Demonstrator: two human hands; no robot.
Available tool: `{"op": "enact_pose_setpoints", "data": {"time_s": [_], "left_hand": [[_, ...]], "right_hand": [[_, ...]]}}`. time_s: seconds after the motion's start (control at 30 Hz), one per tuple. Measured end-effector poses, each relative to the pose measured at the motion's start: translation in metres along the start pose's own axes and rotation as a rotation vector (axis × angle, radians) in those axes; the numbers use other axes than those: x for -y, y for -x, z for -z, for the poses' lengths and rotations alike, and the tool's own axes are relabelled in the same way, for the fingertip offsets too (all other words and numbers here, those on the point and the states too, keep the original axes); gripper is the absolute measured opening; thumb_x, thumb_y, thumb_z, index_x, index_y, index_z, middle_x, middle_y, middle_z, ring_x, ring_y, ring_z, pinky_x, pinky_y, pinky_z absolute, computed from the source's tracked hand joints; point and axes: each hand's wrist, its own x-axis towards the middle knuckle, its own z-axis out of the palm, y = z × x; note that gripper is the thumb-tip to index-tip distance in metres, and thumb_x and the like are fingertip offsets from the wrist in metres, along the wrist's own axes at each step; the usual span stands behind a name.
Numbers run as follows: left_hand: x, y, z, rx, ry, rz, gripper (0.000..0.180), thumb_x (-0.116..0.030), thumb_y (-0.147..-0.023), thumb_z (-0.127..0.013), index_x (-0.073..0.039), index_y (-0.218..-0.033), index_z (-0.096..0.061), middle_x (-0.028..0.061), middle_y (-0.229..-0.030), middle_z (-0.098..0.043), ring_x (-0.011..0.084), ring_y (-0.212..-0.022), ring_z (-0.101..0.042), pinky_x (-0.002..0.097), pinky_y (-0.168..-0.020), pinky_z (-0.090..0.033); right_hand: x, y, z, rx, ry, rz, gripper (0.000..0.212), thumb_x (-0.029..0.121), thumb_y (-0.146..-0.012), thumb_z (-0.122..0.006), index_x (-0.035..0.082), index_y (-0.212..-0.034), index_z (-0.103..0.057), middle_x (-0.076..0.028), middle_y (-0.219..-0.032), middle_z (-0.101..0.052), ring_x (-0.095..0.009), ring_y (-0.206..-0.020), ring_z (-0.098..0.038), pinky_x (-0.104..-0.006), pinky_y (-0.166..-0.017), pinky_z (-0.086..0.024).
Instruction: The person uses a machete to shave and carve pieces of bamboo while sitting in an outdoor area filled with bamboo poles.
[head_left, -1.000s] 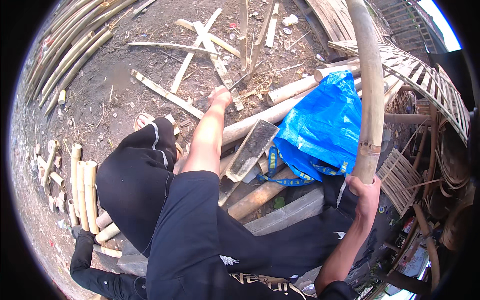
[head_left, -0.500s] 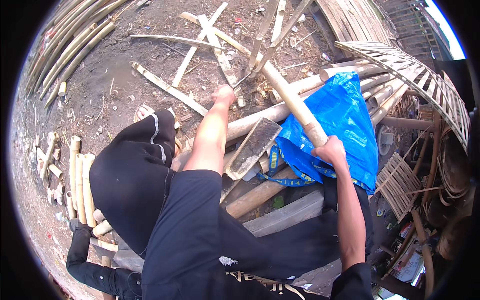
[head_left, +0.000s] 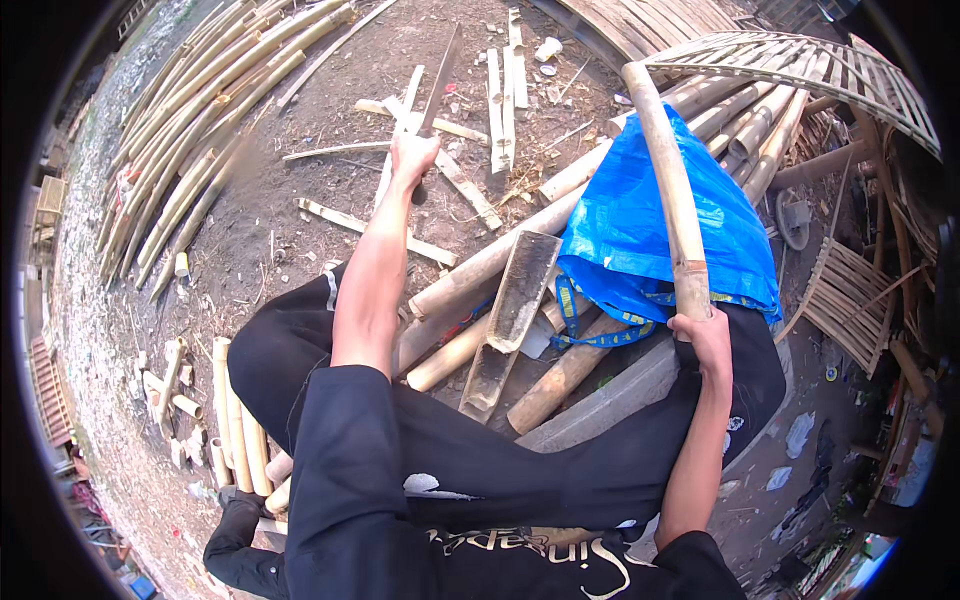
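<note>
My left hand (head_left: 413, 160), arm stretched forward, is closed round the handle of a machete (head_left: 440, 85). Its dark blade points up and away, over the littered ground. In my right hand (head_left: 705, 340) is the near end of a bamboo pole (head_left: 672, 190), the fingers wrapped round it. The pole slants away and slightly left, passing over a blue plastic sheet or bag (head_left: 620, 230) that lies across my right leg. Between my legs rests a trough-like half of split bamboo (head_left: 524, 290). The machete blade and the pole are apart.
Split bamboo strips (head_left: 507, 100) lie on the ground ahead. Long bamboo poles (head_left: 210, 130) are heaped at far left, thick poles (head_left: 560, 380) lie beneath me, and short cut lengths (head_left: 240, 415) stand at left. A slatted bamboo frame (head_left: 800, 70) arches at far right.
My left hand has moved left with the machete, its blade now raised away from the pole. The pole has swung right. Two strips near its far part now lie close together on the ground.
</note>
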Motion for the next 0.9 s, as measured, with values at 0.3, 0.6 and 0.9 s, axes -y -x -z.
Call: {"op": "enact_pose_setpoints", "data": {"time_s": [0.3, 0.6, 0.9], "left_hand": [[-0.106, -0.013, 0.175, 0.126, -0.204, -0.026, 0.039, -0.034, -0.079, -0.069, -0.006, -0.056, -0.057, 0.0031, -0.051, -0.052, 0.0137, -0.047, -0.051, 0.0329, -0.046, -0.039], [-0.088, 0.124, 0.197, 0.207, -0.347, 0.08, 0.032, -0.031, -0.076, -0.072, -0.003, -0.066, -0.062, 0.0032, -0.057, -0.055, 0.0115, -0.048, -0.051, 0.0306, -0.046, -0.038], [-0.086, 0.114, 0.173, 0.347, -0.57, 0.059, 0.05, -0.042, -0.073, -0.072, 0.008, -0.078, -0.069, 0.0218, -0.075, -0.069, 0.0315, -0.074, -0.071, 0.0427, -0.071, -0.054]], "right_hand": [[0.005, -0.015, -0.029, 0.09, -0.285, -0.074, 0.027, 0.012, -0.067, -0.078, -0.002, -0.088, -0.068, -0.007, -0.079, -0.067, -0.014, -0.066, -0.063, -0.0293, -0.064, -0.05], [-0.007, -0.015, -0.072, 0.174, -0.058, -0.105, 0.033, 0.016, -0.063, -0.081, -0.006, -0.084, -0.071, -0.01, -0.078, -0.07, -0.016, -0.064, -0.065, -0.031, -0.06, -0.05], [-0.048, -0.04, -0.1, 0.232, -0.026, -0.201, 0.045, 0.022, -0.065, -0.085, -0.007, -0.097, -0.071, -0.009, -0.084, -0.07, -0.016, -0.068, -0.064, -0.0307, -0.062, -0.049]]}}
